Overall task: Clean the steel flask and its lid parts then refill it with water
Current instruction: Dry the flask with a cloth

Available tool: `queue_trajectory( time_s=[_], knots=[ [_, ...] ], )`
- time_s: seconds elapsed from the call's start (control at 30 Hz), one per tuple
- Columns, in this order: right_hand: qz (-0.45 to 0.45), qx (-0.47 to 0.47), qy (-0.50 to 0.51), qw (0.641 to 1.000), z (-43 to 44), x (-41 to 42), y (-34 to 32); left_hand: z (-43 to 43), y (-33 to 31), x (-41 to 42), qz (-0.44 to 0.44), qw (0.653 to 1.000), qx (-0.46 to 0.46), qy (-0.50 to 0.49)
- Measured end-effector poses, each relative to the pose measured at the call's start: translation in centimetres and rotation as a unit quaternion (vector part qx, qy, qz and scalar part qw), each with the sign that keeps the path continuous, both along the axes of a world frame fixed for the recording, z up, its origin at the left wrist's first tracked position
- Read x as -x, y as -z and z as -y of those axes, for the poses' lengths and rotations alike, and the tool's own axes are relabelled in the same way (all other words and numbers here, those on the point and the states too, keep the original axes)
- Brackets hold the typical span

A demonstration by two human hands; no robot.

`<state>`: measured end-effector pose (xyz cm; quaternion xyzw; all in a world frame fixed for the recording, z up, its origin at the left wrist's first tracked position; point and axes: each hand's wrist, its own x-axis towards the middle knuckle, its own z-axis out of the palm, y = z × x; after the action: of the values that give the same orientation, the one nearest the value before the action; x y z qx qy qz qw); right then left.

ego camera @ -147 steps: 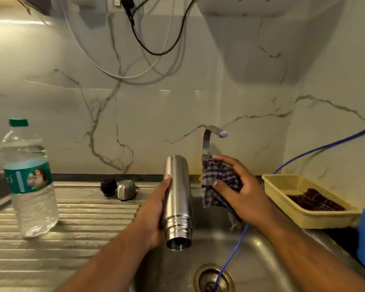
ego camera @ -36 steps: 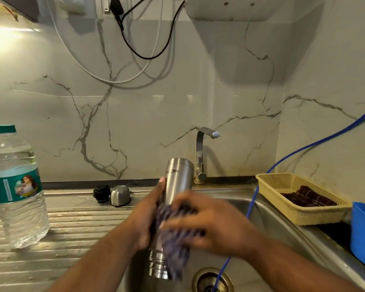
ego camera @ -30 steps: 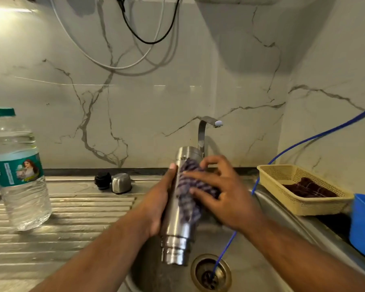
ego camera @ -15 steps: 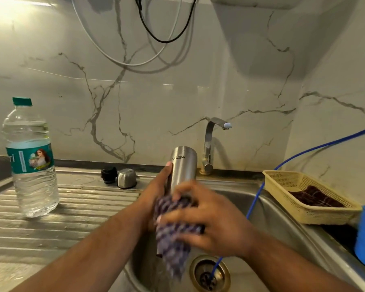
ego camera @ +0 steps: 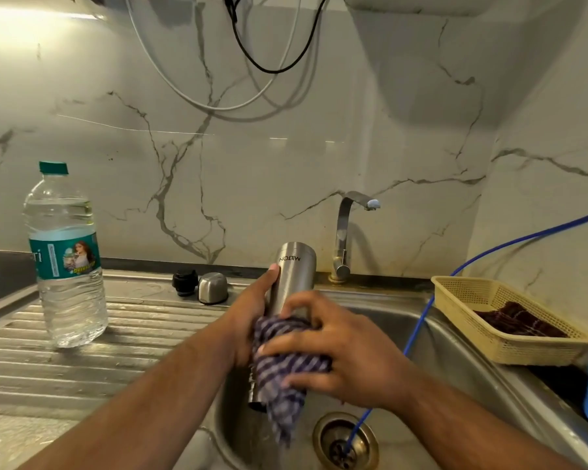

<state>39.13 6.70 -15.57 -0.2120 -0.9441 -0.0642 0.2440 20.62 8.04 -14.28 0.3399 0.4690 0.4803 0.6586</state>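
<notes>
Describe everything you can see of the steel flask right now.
The steel flask is a brushed-metal cylinder held upside down over the sink, slightly tilted, its printed logo inverted near the upturned base. Its lidless stepped neck points down into the bowl. The left hand grips its side; the right hand wraps a blue checked cloth around its lower half, hiding it.

The steel flask (ego camera: 294, 276) reads "MILTON" near its upper end (upside down as held). Left of the flask, the label of the water bottle (ego camera: 65, 262) shows "ri"; its finer print is illegible.
</notes>
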Motion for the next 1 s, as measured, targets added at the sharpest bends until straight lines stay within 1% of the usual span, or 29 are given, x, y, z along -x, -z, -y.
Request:
queue_trajectory(
  time_s=[0.07, 0.1, 0.13, 0.2, 0.27, 0.3, 0.33, 0.37, 0.43, 0.47, 0.5, 0.53, 0.57, 0.63, 0.67, 0.7, 0.73, 0.77, 0.8, 0.83, 0.87, 0.9, 0.93, 1.0],
  knots=[
    [-0.077, 0.043, 0.041, 0.995, -1.1, -1.2, 0.0, 0.0, 0.7, 0.1, -0.008, 0.999, -0.005, 0.045],
    [-0.098, 0.053, 0.059, 0.992, -1.5, -1.7, 0.1, 0.0, 1.0, 0.0, -0.012, 0.999, -0.011, 0.049],
    [-0.100, 0.054, 0.068, 0.991, -1.7, -1.9, 0.1, -0.1, 1.1, -0.2, -0.016, 0.999, -0.015, 0.050],
    [-0.054, 0.052, 0.042, 0.996, -1.3, -1.7, -0.1, 0.0, 1.2, -0.6, -0.029, 0.998, -0.023, 0.048],
    [0.002, 0.015, 0.006, 1.000, -1.3, -1.7, 0.0, -0.2, 1.3, -0.5, -0.046, 0.998, -0.023, 0.040],
    [-0.002, 0.007, 0.007, 1.000, -1.5, -1.8, 0.1, -0.2, 1.3, -0.4, -0.050, 0.997, -0.030, 0.041],
    [-0.036, 0.020, 0.025, 0.999, -1.9, -2.0, 0.1, -0.3, 1.4, -0.3, -0.044, 0.997, -0.041, 0.049],
    [-0.100, 0.047, 0.049, 0.993, -2.3, -2.2, 0.1, -0.3, 1.4, -0.3, -0.034, 0.996, -0.054, 0.062],
    [-0.230, 0.075, 0.092, 0.966, -3.2, -2.7, 0.2, -0.1, 1.3, -0.5, -0.017, 0.993, -0.078, 0.090],
    [-0.260, 0.077, 0.104, 0.957, -3.3, -2.8, 0.3, 0.0, 1.3, -0.7, -0.009, 0.992, -0.086, 0.097],
    [-0.261, 0.080, 0.104, 0.956, -3.1, -2.6, 0.2, 0.0, 1.3, -0.7, 0.005, 0.991, -0.091, 0.102],
    [-0.236, 0.082, 0.088, 0.964, -2.5, -2.4, 0.1, 0.1, 1.2, -0.7, 0.023, 0.989, -0.096, 0.110],
    [-0.186, 0.076, 0.061, 0.978, -1.8, -2.1, -0.1, 0.2, 1.2, -0.6, 0.040, 0.988, -0.095, 0.118],
    [-0.075, 0.025, 0.017, 0.997, -0.9, -1.8, -0.2, 0.0, 1.3, -0.4, 0.051, 0.988, -0.090, 0.114],
    [-0.048, -0.005, 0.007, 0.999, -1.1, -1.9, -0.2, -0.1, 1.4, -0.3, 0.050, 0.989, -0.090, 0.109],
    [-0.059, -0.007, 0.020, 0.998, -1.4, -2.1, -0.2, -0.1, 1.4, -0.4, 0.040, 0.989, -0.096, 0.102],
    [-0.120, 0.024, 0.047, 0.991, -1.8, -2.4, -0.4, 0.0, 1.3, -0.8, 0.025, 0.989, -0.106, 0.096],
    [-0.199, 0.058, 0.077, 0.975, -2.3, -2.7, -0.6, 0.1, 1.2, -1.1, 0.006, 0.989, -0.114, 0.090],
    [-0.271, 0.067, 0.100, 0.955, -2.8, -3.1, -0.6, 0.2, 1.3, -1.5, -0.012, 0.989, -0.121, 0.089],
    [-0.317, 0.057, 0.114, 0.940, -3.2, -3.3, -0.6, 0.4, 1.2, -2.0, -0.022, 0.988, -0.126, 0.090],
    [-0.337, 0.054, 0.118, 0.932, -3.1, -3.2, -0.6, 0.6, 1.1, -2.3, -0.023, 0.987, -0.128, 0.091],
    [-0.334, 0.053, 0.116, 0.934, -2.6, -3.0, -0.7, 0.7, 1.0, -2.4, -0.011, 0.988, -0.126, 0.092],
    [-0.301, 0.051, 0.101, 0.947, -2.0, -2.6, -0.7, 0.6, 0.9, -2.2, 0.015, 0.989, -0.116, 0.093],
    [-0.179, 0.014, 0.050, 0.982, -0.7, -1.8, -0.8, 0.3, 0.8, -1.5, 0.065, 0.990, -0.094, 0.083]
  ],
)
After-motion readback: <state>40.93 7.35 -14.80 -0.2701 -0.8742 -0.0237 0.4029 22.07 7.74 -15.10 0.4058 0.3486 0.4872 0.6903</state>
